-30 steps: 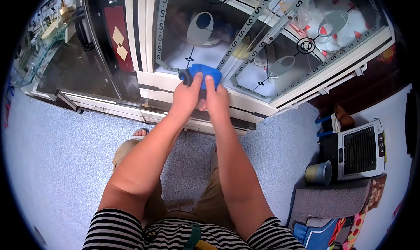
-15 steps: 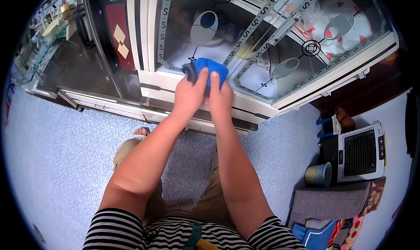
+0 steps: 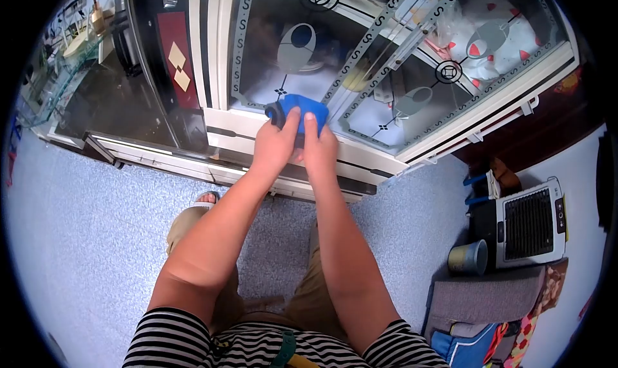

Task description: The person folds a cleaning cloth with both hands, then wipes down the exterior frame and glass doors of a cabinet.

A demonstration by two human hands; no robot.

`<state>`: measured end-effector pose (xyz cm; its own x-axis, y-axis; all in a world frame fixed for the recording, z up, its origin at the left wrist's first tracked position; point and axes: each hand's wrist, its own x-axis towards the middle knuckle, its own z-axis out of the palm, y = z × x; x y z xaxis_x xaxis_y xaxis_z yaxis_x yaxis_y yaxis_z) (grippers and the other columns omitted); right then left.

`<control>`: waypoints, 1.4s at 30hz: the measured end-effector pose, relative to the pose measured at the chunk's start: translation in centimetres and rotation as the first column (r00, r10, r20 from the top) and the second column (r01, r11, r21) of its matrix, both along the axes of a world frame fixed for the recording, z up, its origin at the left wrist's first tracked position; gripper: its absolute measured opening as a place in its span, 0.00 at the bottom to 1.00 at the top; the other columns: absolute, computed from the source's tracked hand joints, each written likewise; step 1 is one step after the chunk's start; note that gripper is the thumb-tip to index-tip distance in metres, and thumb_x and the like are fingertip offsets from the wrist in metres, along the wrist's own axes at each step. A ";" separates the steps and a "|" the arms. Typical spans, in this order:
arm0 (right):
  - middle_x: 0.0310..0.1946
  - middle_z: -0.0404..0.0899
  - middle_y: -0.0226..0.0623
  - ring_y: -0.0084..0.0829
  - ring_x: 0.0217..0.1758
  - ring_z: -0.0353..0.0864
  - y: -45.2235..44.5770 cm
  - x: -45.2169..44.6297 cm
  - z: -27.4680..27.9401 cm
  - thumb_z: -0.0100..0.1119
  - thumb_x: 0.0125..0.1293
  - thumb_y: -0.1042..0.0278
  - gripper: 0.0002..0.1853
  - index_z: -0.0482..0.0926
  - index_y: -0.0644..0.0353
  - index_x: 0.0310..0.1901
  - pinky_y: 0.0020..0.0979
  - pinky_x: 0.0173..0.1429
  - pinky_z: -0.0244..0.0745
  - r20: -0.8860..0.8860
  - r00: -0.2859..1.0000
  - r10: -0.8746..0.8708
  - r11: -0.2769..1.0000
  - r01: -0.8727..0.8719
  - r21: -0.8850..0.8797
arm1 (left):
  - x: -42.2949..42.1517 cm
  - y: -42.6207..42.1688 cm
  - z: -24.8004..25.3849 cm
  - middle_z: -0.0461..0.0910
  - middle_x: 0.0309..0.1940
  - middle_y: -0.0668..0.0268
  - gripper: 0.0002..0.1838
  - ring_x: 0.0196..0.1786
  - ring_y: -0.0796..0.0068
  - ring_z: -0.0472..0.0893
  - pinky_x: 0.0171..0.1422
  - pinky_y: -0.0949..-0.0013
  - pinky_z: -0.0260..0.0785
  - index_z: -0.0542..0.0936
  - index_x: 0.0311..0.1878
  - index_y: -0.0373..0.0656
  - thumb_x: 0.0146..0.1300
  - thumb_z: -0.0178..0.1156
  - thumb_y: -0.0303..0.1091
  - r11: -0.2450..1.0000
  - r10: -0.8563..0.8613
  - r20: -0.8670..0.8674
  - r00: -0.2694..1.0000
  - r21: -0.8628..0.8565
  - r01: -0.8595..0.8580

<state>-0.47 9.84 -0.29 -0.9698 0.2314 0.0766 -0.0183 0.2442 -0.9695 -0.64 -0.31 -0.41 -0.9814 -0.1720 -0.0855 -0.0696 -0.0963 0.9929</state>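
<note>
Both of my hands are together at the lower edge of the cabinet's glass doors. My left hand [image 3: 273, 144] and my right hand [image 3: 320, 150] are closed on a blue cloth [image 3: 309, 106], thumbs lying on its near side. A black curved piece [image 3: 277, 115] sticks out at the cloth's left end, beside my left fingers; I cannot tell what it is. Most of my fingers are hidden under the cloth. Just beyond it is the left glass door [image 3: 257, 65], printed with grey patterns. Whether the cloth touches the glass is unclear.
A dark glossy counter [image 3: 109, 104] adjoins the cabinet on the left. Along the right wall stand a grey appliance with a black grille [image 3: 529, 226], a small bin [image 3: 468, 257] and a grey cloth-covered seat [image 3: 486, 295]. Speckled blue floor [image 3: 116, 239] lies below.
My hands and the blue cloth have come slightly down and left in the view, toward me. The cabinet has shifted a little in the view as well. Both hands keep their hold.
</note>
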 end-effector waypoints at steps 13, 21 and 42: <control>0.17 0.77 0.40 0.29 0.15 0.78 0.6 0.3 -0.3 0.53 0.72 0.44 0.28 0.78 0.68 0.33 0.33 0.21 0.76 0.130 0.990 0.054 0.998 -0.052 -0.020 | 0.6 0.4 -0.4 0.73 0.16 0.68 0.24 0.16 0.78 0.71 0.21 0.72 0.59 0.77 0.25 0.43 0.68 0.58 0.54 0.968 -0.088 0.212 0.973 0.247 0.034; 0.16 0.76 0.38 0.30 0.15 0.78 0.2 -0.6 -0.1 0.52 0.72 0.43 0.28 0.79 0.66 0.33 0.33 0.22 0.74 -0.054 0.999 -0.002 1.000 0.003 0.023 | -0.4 0.5 0.1 0.79 0.24 0.60 0.24 0.26 0.68 0.77 0.33 0.67 0.67 0.80 0.34 0.38 0.69 0.57 0.53 1.000 0.027 -0.029 0.999 -0.006 -0.027; 0.17 0.77 0.38 0.30 0.15 0.79 -0.3 -0.2 0.7 0.51 0.72 0.44 0.27 0.80 0.67 0.36 0.32 0.21 0.74 -0.066 0.998 -0.008 0.999 0.006 -0.035 | -0.2 0.2 0.5 0.83 0.28 0.49 0.26 0.36 0.55 0.84 0.44 0.60 0.73 0.82 0.41 0.35 0.68 0.55 0.55 0.991 0.015 -0.038 0.999 -0.136 -0.020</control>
